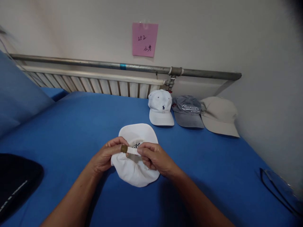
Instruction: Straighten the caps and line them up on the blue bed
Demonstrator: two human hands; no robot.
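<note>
A white baseball cap (138, 173) is between my two hands over the blue surface, its brim pointing away from me and its back strap facing me. My left hand (107, 153) is closed on the strap's brass-coloured buckle (124, 148), with the thumb on top. The fingers of my right hand (153, 157) pinch the white strap (132, 150) just right of the buckle. Part of a dark logo shows behind the strap. The fingertips under the strap are partly hidden.
Along the wall stand a white cap (161, 105), a grey cap (188, 110) and a beige cap (220, 115). A black item with white lettering (19, 183) lies at left, glasses (279, 189) at right. Behind are a radiator (113, 86) and metal pipe (94, 64).
</note>
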